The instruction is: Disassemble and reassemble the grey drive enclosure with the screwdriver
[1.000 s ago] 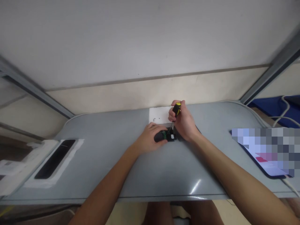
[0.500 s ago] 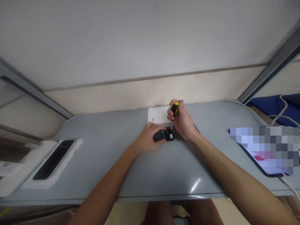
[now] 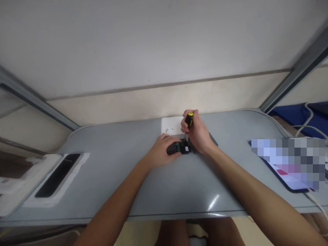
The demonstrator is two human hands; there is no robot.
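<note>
My left hand is closed around the left end of a small black device with a green circuit board, which lies on the desk. A small pale label shows near the device's right end. My right hand grips a black and yellow screwdriver, tilted slightly, its shaft pointing down at the device. Whether the tip sits in a screw is too small to tell. Behind the hands lies a white sheet with several tiny dark bits on it, partly covered by my right hand.
A dark flat piece is partly hidden under my right wrist. On the left a black phone lies on white paper beside more papers. At the right is a tablet with a lit screen and a cable. A wall stands behind the desk.
The screwdriver handle and my right hand have shifted slightly left, and the handle leans a little differently. My left hand still holds the device in place.
</note>
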